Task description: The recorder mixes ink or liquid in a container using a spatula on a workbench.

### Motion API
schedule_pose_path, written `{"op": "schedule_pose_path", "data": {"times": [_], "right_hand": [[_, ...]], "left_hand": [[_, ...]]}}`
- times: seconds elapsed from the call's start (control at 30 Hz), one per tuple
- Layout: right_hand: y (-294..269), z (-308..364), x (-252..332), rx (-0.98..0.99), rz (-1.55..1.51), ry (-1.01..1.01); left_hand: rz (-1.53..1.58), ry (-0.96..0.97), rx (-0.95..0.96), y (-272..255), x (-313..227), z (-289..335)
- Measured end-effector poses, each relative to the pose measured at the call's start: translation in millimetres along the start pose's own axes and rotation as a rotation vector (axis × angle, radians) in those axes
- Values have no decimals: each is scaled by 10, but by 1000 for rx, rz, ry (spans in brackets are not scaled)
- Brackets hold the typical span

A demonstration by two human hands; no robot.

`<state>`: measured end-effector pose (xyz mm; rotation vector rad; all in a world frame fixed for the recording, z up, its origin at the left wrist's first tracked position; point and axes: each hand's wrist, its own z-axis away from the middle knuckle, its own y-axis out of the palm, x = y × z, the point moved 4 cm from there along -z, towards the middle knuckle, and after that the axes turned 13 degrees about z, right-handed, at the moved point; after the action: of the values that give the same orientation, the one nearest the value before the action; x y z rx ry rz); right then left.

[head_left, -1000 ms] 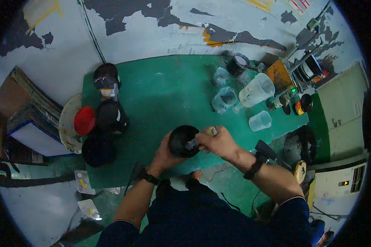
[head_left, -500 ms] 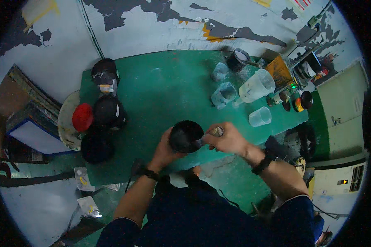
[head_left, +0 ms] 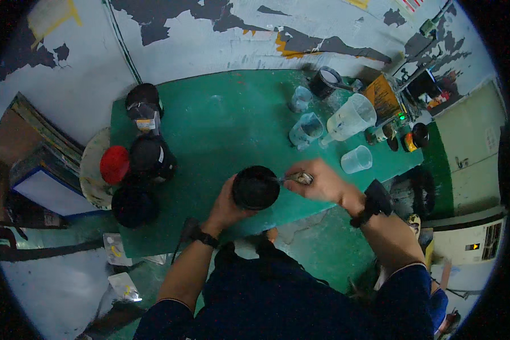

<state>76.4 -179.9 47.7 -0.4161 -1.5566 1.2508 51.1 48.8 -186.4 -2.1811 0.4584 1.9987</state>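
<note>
My left hand (head_left: 228,203) is wrapped round the left side of a round black tub (head_left: 256,190), held near the front edge of the green table. The tub's open mouth faces up and its inside is dark, so I cannot make out the contents. At the tub's right rim, my right hand (head_left: 317,184) grips a spatula (head_left: 301,178) by its pale, stained handle. The thin metal part reaches to the rim, and its end is hard to see against the dark inside.
Black tubs (head_left: 152,157) and a red lid (head_left: 114,165) stand at the table's left. On the right are a large clear measuring jug (head_left: 351,117), smaller plastic cups (head_left: 357,160), a black pot (head_left: 325,83) and an orange-faced device (head_left: 383,97). The green table (head_left: 209,124) meets a peeling wall.
My right hand has turned and shifted slightly right, and the spatula's blade no longer shows clearly over the tub's inside. My left hand and the tub stay almost in place.
</note>
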Motion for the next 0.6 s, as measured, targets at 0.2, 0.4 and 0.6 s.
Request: {"op": "schedule_pose_path", "data": {"times": [0.2, 0.4, 0.6], "right_hand": [[427, 127, 175, 24, -455, 617], [232, -251, 177, -61, -399, 354], [39, -111, -112, -105, -24, -85]], "left_hand": [[10, -30, 3, -5, 72, -17], [12, 0, 39, 7, -112, -44], [0, 47, 17, -45, -239, -50]]}}
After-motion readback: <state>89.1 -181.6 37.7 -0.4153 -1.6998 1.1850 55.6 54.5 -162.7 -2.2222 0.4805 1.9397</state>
